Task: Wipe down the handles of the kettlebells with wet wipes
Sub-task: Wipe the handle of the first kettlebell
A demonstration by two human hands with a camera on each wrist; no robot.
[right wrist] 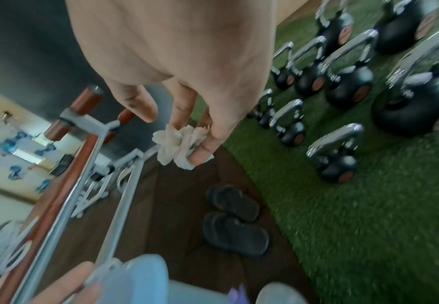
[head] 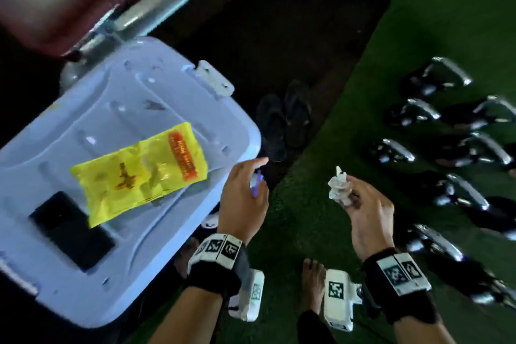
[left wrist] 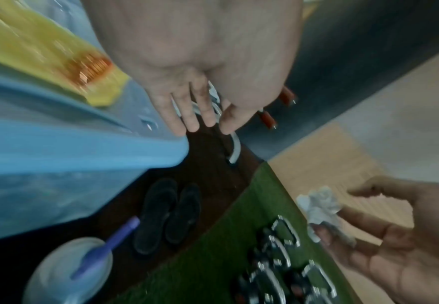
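A crumpled wet wipe (head: 338,186) was pinched in the right hand (head: 368,213) above the green turf (head: 321,218). The left hand (head: 243,198) was held with fingers straight, holding nothing, past the blue bin lid's (head: 117,109) edge. Kettlebells (head: 435,79) stood in rows on the turf to the right, with open turf between them and the lid. Print on the yellow pack (head: 139,173) was blurred, unreadable.

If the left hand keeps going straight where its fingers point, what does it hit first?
Probably nothing close: the left hand points past the blue bin's corner, toward the black sandals on the floor. Depth is unclear.
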